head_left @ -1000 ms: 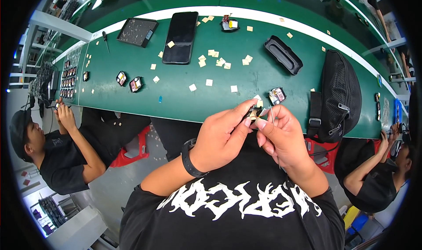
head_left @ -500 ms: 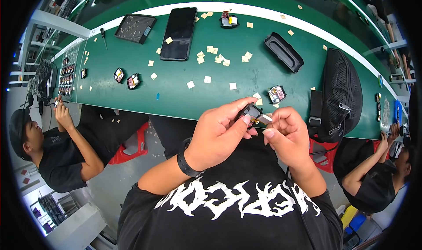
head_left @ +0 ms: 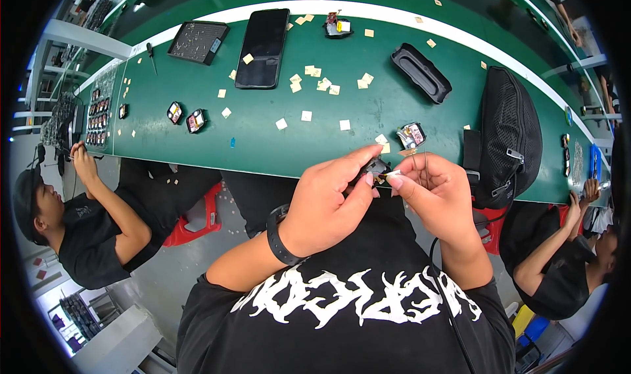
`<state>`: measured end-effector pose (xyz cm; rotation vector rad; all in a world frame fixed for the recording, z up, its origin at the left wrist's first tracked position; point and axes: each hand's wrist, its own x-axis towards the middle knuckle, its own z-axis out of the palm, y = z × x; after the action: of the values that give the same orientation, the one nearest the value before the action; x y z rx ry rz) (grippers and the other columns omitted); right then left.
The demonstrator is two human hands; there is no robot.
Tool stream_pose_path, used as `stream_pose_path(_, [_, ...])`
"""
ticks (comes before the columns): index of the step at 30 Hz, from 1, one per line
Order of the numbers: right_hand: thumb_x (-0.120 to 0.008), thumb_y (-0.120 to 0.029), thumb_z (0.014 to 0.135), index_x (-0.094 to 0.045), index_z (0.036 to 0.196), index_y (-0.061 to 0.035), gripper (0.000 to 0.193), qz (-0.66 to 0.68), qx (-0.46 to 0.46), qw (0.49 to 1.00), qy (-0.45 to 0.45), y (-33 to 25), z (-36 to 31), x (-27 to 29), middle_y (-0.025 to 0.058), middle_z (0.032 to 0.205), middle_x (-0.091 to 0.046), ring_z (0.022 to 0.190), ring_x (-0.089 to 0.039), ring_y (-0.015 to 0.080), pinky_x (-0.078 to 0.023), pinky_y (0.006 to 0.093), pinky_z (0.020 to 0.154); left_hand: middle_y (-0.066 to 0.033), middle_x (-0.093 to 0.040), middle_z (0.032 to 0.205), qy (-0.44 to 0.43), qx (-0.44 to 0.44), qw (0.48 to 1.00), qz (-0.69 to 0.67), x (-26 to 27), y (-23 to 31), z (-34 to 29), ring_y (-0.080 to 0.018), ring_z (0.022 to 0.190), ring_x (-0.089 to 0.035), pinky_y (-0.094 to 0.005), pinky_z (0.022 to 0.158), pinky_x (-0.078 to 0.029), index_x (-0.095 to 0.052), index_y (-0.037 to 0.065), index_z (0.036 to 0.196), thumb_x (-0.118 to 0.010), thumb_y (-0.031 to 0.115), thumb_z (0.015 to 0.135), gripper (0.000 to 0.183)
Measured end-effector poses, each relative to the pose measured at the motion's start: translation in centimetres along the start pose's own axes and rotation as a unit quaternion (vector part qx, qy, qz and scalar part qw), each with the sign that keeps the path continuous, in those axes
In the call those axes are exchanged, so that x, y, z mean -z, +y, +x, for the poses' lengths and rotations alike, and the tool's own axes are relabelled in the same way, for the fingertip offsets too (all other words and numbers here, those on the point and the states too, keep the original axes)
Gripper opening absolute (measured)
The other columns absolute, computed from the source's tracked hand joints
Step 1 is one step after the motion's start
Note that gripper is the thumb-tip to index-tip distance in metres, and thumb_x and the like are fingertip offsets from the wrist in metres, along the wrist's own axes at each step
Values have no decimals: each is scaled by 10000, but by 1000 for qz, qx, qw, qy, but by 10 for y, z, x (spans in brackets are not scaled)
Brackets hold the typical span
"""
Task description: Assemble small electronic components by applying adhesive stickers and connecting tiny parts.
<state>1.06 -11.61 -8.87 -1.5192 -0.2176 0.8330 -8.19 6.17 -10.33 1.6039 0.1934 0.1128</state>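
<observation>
My left hand point(head_left: 332, 200), with a black band on its wrist, grips a small black electronic housing point(head_left: 376, 166) just off the table's near edge. The fingers hide much of the housing. Close to its right side, my right hand point(head_left: 434, 193) pinches a small flat white piece point(head_left: 393, 173) between thumb and fingers. The white piece is seen nearly edge-on, against or very near the housing. Thin dark lines show by the right fingers, too fine to identify. Just beyond that hand lies another opened housing point(head_left: 411, 135) with parts inside.
Small cream square pieces point(head_left: 306, 116) are scattered over the green table point(head_left: 263, 144). Farther back are a black phone point(head_left: 263, 48), a black parts tray point(head_left: 198, 42) and an oblong black tray point(head_left: 420, 73). At right sits a black bag point(head_left: 507, 137). Other people sit at both sides.
The white piece has turned from showing its flat face to nearly edge-on, and my right fingers have come closer to the housing. The view has shifted slightly.
</observation>
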Motion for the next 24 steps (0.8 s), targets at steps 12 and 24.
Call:
stream_pose_path(12, [-774, 19, 835, -748, 935, 29, 104, -244, 238, 939, 47, 3, 0, -7, 88, 771, -677, 637, -608, 121, -451, 262, 559, -93, -705, 962, -57, -7, 997, 58, 3, -1, -1, -105, 782, -669, -251, 718, -542, -568, -38, 1392, -538, -40, 956, 437])
stream_pose_path(24, [-828, 46, 786, -625, 843, 9, 215, 17, 63, 997, 35, 11, 8, -4, -3, 762, -593, 675, -579, 55, -440, 198, 567, -104, -674, 991, -126, -96, 984, 76, 10, -8, 0, -145, 825, -678, -278, 742, -556, -514, -27, 1443, -520, -97, 911, 537])
